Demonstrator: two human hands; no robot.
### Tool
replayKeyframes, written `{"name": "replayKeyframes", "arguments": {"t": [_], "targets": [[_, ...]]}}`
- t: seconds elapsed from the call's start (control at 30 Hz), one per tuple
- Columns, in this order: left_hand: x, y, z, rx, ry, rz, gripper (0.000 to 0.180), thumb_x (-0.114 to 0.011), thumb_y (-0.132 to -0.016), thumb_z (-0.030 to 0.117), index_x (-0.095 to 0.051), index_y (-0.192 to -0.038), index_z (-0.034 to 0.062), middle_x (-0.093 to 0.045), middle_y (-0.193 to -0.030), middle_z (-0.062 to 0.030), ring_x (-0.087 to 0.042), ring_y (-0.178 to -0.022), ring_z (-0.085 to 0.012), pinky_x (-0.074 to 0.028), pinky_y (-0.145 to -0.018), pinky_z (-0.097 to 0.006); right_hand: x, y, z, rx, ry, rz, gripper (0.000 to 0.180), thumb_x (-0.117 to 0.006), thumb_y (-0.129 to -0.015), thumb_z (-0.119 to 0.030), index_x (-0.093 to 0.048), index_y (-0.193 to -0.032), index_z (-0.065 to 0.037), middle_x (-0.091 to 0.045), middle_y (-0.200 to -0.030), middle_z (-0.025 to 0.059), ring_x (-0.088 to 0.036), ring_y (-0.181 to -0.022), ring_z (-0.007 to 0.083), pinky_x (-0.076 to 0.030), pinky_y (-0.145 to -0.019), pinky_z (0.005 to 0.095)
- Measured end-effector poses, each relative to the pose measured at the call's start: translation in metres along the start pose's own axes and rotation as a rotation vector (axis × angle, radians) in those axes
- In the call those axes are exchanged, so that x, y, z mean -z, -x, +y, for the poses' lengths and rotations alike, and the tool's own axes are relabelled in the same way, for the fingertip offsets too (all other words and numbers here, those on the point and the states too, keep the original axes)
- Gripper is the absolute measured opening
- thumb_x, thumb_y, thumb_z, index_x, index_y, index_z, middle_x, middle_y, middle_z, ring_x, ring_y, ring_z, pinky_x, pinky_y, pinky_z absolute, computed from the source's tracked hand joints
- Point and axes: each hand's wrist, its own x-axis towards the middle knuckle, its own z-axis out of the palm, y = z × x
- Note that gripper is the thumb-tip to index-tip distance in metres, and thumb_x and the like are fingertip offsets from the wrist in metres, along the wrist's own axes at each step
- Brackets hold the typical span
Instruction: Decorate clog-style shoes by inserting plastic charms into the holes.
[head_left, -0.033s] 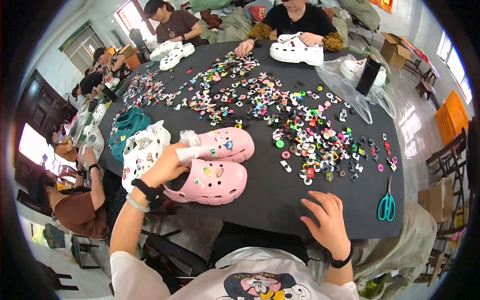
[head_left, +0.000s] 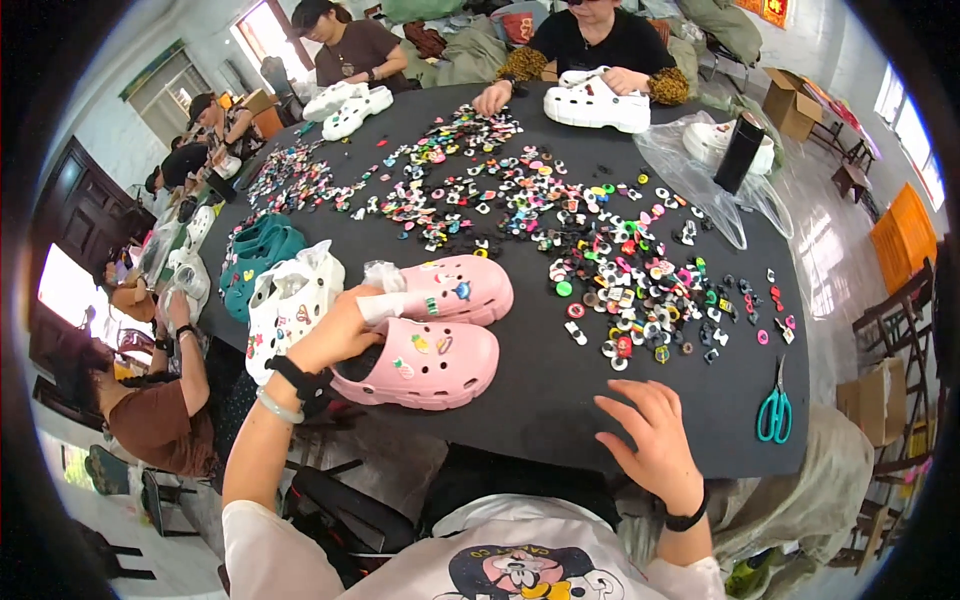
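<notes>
A pair of pink clogs lies left of the middle of the black table. My left hand (head_left: 340, 330) grips the near pink clog (head_left: 450, 365) at its heel opening, its fingertips partly hidden inside. Pineapple and other small charms sit on that clog's top. Beyond it, the far pink clog (head_left: 470, 288) also carries charms, and white wrapping pokes out of its opening. Held over the table's near edge, my right hand (head_left: 650, 432) is empty, fingers spread. The closest things to it are loose shoe charms (head_left: 640, 310) in a wide heap.
White clogs (head_left: 290, 305) and teal clogs (head_left: 262, 262) with charms stand left of the pink pair. Teal-handled scissors (head_left: 774, 405) lie at the right edge. A black cylinder (head_left: 738, 152) stands on clear plastic (head_left: 690, 165). Across the table, a person's hand (head_left: 493, 98) reaches into the charms.
My right hand has shifted slightly left, still spread. My left hand keeps its grip on the near pink clog. The whole view has moved a little.
</notes>
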Motion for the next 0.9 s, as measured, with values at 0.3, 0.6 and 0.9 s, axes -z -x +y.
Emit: {"name": "replayKeyframes", "arguments": {"t": [0.3, 0.6, 0.9], "targets": [[-0.015, 0.028, -0.008, -0.144, -0.034, -0.033, 0.052, -0.065, -0.067, -0.008, -0.062, -0.117, 0.0064, -0.06, -0.118, -0.014, -0.051, -0.12, -0.0351, -0.036, -0.108, -0.044, -0.082, -0.156, 0.022, -0.019, -0.556, -0.203, 0.053, -0.055, -0.098, -0.033, -0.046, -0.137, 0.002, -0.053, -0.135, 0.0208, -0.05, -0.127, 0.0337, -0.036, -0.109, 0.0401], [-0.008, 0.038, -0.004, -0.295, -0.233, -0.022, 0.034, -0.066, -0.064, -0.002, -0.068, -0.097, 0.0071, -0.061, -0.101, -0.0094, -0.055, -0.109, -0.0312, -0.048, -0.09, -0.04, -0.113, -0.158, 0.016, -0.19, -0.326, -0.443, 0.085, -0.07, -0.082, -0.052, -0.037, -0.145, -0.004, -0.053, -0.122, 0.0279, -0.057, -0.106, 0.0347, -0.047, -0.094, 0.0419], [-0.008, -0.03, 0.031, -0.586, -0.188, 0.037, 0.024, -0.068, -0.057, -0.002, -0.063, -0.08, 0.0045, -0.061, -0.109, -0.0132, -0.06, -0.107, -0.0357, -0.05, -0.086, -0.043, -0.074, -0.025, -0.038, -0.269, -0.626, -0.521, 0.087, -0.069, -0.088, -0.036, -0.018, -0.145, 0.008, -0.067, -0.096, 0.0187, -0.069, -0.076, 0.0277, -0.056, -0.069, 0.0361]]}}
